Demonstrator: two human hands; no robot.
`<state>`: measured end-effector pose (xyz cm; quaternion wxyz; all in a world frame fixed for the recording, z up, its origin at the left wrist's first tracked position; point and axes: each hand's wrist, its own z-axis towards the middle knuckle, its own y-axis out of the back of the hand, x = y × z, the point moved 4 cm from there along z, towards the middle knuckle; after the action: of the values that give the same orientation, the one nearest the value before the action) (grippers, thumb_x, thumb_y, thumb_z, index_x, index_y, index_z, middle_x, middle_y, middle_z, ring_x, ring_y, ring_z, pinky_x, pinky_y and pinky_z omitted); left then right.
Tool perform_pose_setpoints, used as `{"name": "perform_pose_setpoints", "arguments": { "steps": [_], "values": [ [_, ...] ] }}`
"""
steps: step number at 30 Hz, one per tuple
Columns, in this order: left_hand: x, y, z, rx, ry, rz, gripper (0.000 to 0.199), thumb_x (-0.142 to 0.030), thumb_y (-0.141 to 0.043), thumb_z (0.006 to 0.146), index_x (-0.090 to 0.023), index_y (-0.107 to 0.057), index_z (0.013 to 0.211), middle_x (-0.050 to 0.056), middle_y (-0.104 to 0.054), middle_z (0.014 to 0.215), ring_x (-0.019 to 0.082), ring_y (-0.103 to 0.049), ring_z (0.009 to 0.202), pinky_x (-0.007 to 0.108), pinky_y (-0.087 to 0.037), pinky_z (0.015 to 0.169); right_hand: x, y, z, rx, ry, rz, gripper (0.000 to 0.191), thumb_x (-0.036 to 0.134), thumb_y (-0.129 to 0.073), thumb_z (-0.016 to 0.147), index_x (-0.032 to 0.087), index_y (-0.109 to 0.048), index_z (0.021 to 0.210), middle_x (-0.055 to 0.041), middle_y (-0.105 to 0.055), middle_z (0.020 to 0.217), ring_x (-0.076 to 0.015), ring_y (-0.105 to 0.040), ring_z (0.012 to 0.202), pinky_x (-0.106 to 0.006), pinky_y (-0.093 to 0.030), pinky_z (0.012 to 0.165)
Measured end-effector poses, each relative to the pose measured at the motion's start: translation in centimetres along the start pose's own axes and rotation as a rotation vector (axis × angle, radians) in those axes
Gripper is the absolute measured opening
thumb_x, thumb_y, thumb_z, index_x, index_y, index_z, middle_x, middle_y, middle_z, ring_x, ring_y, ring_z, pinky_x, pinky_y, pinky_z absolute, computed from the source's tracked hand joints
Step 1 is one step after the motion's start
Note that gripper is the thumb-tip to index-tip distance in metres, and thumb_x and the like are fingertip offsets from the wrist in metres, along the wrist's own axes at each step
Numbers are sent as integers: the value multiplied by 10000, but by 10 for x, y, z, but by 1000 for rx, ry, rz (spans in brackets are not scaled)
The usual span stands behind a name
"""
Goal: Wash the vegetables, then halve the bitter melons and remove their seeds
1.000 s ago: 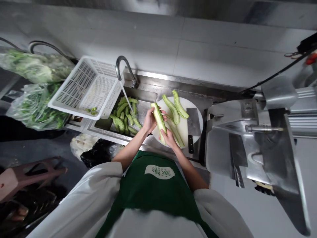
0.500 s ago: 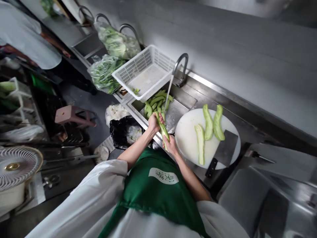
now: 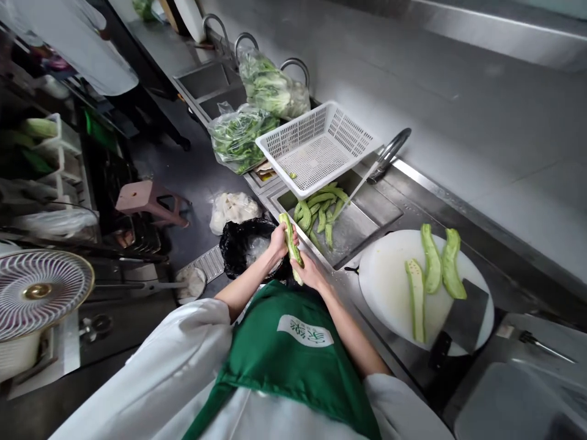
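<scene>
Both my hands are closed on a long pale-green gourd half (image 3: 288,231), tilted over the sink's front edge beside the black-lined bin. My left hand (image 3: 279,241) wraps its upper part, and my right hand (image 3: 310,272) grips nearer its lower end. Under the running tap (image 3: 397,146), several gourd pieces (image 3: 316,209) lie heaped in the sink (image 3: 355,235). On the round white cutting board (image 3: 389,287) to the right rest three more gourd halves (image 3: 431,260) and a cleaver (image 3: 465,315).
A white plastic basket (image 3: 315,160) straddles the sink's left side, with bagged greens (image 3: 243,137) beyond it. Below the sink edge stands the bin (image 3: 235,247). A pink stool (image 3: 147,198), a fan (image 3: 39,293) and a co-worker in white (image 3: 87,49) are to the left.
The view has swung left, so the sink and board sit further right. My hands and the gourd half have shifted from over the sink edge toward the bin; both hands keep their grip.
</scene>
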<state>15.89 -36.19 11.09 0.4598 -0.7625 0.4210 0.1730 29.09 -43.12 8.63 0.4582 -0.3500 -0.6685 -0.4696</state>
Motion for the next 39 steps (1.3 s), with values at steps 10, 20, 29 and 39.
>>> {"name": "perform_pose_setpoints", "arguments": {
  "steps": [10, 20, 29, 39],
  "values": [
    [-43, 68, 20, 5, -25, 379, 128, -210, -651, 795, -188, -525, 801, -24, -552, 506, 114, -507, 383, 220, -385, 415, 64, 10, 79, -109, -14, 177, 337, 528, -616, 854, 211, -632, 968, 52, -521, 577, -125, -477, 495, -238, -377, 488],
    [-60, 65, 20, 133, -210, 468, 140, -285, -627, 878, -162, -605, 814, -1, -607, 589, 102, -546, 439, 205, -402, 451, 65, -37, 130, -129, 84, 71, 362, 559, -492, 940, 218, -555, 834, 17, -582, 638, -145, -575, 561, -247, -447, 555],
    [-73, 71, 33, 280, -100, 401, 85, -214, -659, 789, -153, -629, 840, 25, -639, 590, 145, -585, 470, 246, -439, 495, 74, -35, 141, -169, 94, -30, 357, 542, -449, 974, 231, -539, 826, 24, -550, 633, -153, -557, 584, -252, -447, 587],
    [-75, 83, 35, 428, 107, 310, 261, -372, -680, 825, -124, -641, 754, 80, -642, 636, 154, -603, 557, 273, -495, 584, 80, -39, 159, -47, 140, -91, 378, 572, -407, 991, 242, -567, 902, -1, -586, 708, -170, -565, 616, -269, -469, 610]
  ]
}}
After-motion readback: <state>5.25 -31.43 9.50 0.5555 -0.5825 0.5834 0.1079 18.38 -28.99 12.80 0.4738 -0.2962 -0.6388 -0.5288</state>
